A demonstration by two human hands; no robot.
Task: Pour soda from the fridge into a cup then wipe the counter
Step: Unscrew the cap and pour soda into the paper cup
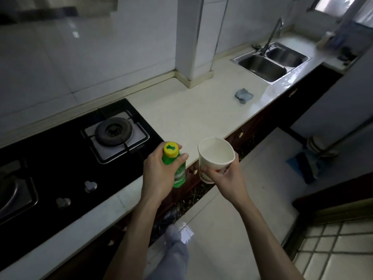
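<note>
My left hand (159, 174) grips a green soda bottle (178, 174) with a yellow cap, held upright above the counter's front edge. Just to its right, my right hand (224, 174) holds a white paper cup (214, 156) from below; the cup looks empty and has red print on its side. Both are held in the air in front of the cream counter (191, 114). A crumpled grey-blue cloth (243, 95) lies on the counter further back, near the sink.
A black gas hob (84, 150) with burner and knobs fills the counter's left. A steel double sink (270, 61) with tap sits at the far right. A tiled pillar (191, 37) juts out at the back. Dark cabinets run below; a blue dustpan (302, 164) is on the floor.
</note>
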